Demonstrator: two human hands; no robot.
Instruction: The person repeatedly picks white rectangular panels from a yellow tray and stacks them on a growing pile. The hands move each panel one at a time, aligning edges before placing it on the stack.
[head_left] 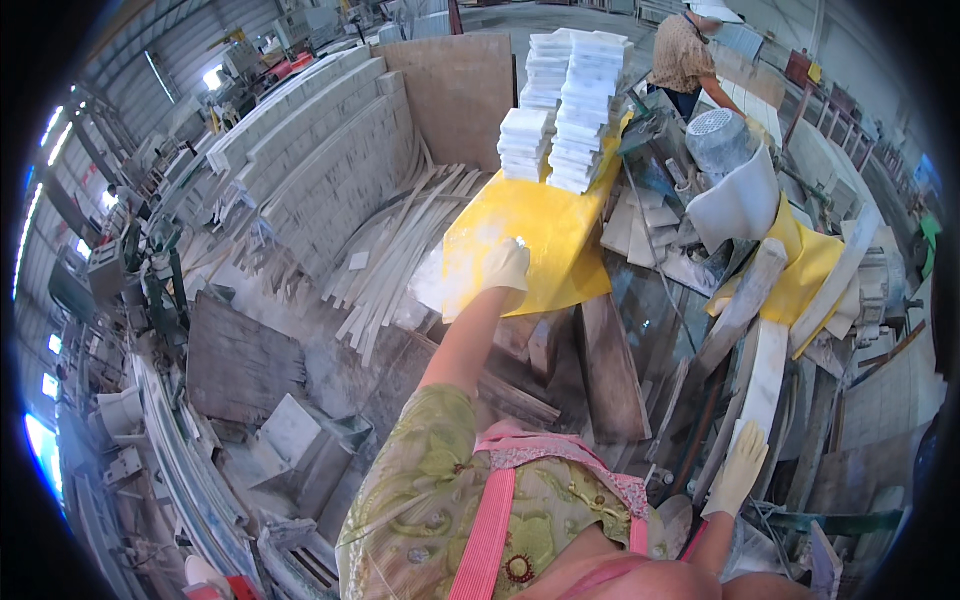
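My left hand [506,266], in a pale glove, reaches forward over a yellow sheet [500,220] dusted with white powder. Its fingers are curled in, and a small white bit shows at their tips; what they hold, if anything, I cannot make out. Tall stacks of white stone pieces [585,95] stand at the far end of the sheet, with a shorter stack [524,140] beside them. On the right, my right hand [742,464], also gloved, lies with its fingers stretched along the near end of a long white stone strip [766,370].
Beyond the strip are a motor [716,140] and a curved white guard [735,205]. Another person [683,55] works at the far right. Loose stone strips [405,250] lie left, before stacked slabs [345,150]. Wooden boards [610,375] lean below the yellow sheet.
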